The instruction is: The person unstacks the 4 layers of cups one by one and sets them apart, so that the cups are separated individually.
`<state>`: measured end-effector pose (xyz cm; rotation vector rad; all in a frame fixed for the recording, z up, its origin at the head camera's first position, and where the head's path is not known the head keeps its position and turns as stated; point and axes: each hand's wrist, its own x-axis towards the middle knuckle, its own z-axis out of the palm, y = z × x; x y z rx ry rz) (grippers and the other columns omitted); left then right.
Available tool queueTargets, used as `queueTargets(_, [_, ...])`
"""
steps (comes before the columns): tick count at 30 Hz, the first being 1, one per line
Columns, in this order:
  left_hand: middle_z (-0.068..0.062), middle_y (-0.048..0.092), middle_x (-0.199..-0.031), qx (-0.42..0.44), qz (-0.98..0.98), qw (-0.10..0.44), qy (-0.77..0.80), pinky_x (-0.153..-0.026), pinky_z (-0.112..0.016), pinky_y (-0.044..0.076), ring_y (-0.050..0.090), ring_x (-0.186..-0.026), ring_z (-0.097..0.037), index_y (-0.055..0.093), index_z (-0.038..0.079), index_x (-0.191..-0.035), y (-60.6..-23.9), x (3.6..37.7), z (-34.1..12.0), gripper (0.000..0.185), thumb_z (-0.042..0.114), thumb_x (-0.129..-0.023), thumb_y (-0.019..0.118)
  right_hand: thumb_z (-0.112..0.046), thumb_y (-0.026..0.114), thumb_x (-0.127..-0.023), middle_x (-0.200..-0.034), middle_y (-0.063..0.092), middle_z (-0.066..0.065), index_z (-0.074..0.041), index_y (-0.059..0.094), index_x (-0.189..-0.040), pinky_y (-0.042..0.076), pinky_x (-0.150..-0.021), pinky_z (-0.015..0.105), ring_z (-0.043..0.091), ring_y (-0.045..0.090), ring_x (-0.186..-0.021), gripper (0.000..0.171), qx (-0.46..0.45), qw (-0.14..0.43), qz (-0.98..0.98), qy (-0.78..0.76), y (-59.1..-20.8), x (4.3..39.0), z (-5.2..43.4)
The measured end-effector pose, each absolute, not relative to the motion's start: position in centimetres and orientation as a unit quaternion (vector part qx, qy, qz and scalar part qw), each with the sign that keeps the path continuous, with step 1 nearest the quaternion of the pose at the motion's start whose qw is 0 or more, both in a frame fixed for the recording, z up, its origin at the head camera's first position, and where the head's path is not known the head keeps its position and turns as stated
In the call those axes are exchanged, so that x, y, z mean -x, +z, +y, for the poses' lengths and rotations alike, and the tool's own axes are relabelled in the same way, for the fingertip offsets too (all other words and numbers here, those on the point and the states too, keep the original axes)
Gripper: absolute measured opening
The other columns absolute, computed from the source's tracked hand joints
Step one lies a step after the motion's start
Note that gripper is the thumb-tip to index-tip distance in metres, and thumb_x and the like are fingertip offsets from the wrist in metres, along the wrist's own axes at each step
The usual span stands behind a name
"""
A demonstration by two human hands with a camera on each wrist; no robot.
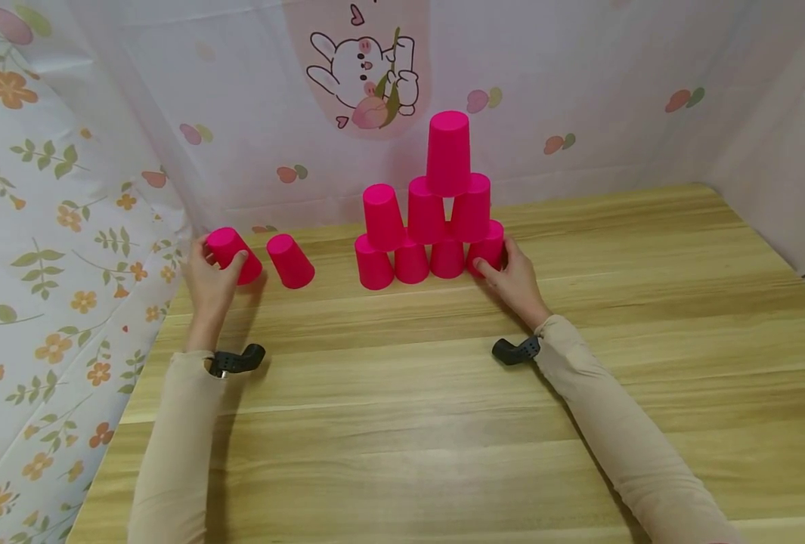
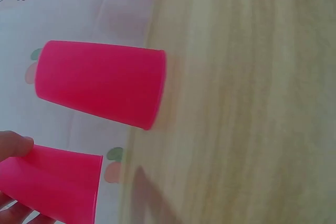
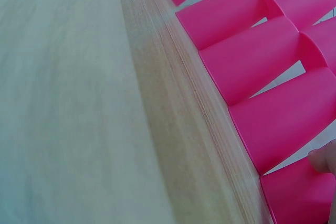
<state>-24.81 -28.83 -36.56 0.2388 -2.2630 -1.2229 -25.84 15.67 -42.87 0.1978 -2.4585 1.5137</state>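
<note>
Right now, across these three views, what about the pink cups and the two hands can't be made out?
- Left hand: the left wrist view shows only fingertips at its left edge; the held cup is cut off there.
- Right hand: the right wrist view catches one fingertip at the edge.
- Pyramid: the right wrist view crops its upper cups.
- Bottom-row cups: the head view cannot show whether neighbours touch.

Ten pink cups (image 1: 447,153), two hands (image 1: 212,279)
</note>
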Motion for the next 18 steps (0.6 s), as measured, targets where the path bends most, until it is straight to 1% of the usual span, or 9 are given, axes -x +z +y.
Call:
queueTargets(8, [-0.01,0.049,-0.11,-0.073,-0.848,0.266,-0.453,-0.08,-0.033,0.041,0.046,-0.099,-0.021,0.041,0.003,-0.119,-37.9,24.7,-28.8,0.05,0.018,-0.076,0.063,-0.026,0.061,-0.077,-0.106,0.052,0.007,-0.008,0.04,-0.118,0.041,-0.08,0.033,0.018,0.049,-0.094,0.049,-0.068,0.123,-0.841,0.523,-42.9,25.8,15.8])
queueTargets(14, [-0.015,0.05,-0.112,-0.096,-0.861,0.237,-0.439,-0.083,-0.038,0.04,0.047,-0.1,-0.026,0.039,0.0,-0.119,-38.4,24.5,-28.7,0.052,0.021,-0.076,0.062,-0.026,0.061,-0.077,-0.104,0.052,0.008,-0.008,0.041,-0.116,0.041,-0.079,0.033,0.018,0.05,-0.093,0.048,-0.072,0.124,-0.839,0.524,-42.9,25.8,15.7])
queueTargets(18, [-0.016,0.05,-0.112,-0.1,-0.862,0.228,-0.442,-0.083,-0.038,0.041,0.047,-0.1,-0.026,0.038,0.0,-0.117,-38.6,24.4,-28.7,0.052,0.022,-0.076,0.062,-0.026,0.061,-0.077,-0.103,0.053,0.008,-0.008,0.041,-0.116,0.041,-0.078,0.033,0.018,0.05,-0.092,0.047,-0.068,0.124,-0.842,0.52,-42.9,25.8,15.6])
